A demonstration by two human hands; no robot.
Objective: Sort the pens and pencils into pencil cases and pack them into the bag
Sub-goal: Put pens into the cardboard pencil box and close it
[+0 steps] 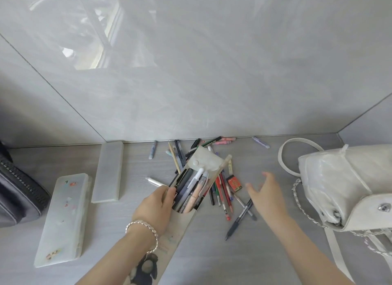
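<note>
Partly out of sight under the pencil case [180,227], loose pens [221,194].

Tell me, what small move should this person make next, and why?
Probably lower the right hand onto the dark pen nearest it and pinch it. That hand hovers open and empty over the loose pens, while the left hand holds the pouch case with its flap open and pens poking out, seemingly ready for more.

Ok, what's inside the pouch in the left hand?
Pens and markers stick out of the beige pouch: black, white and peach barrels. Their lower ends are hidden inside.
</note>
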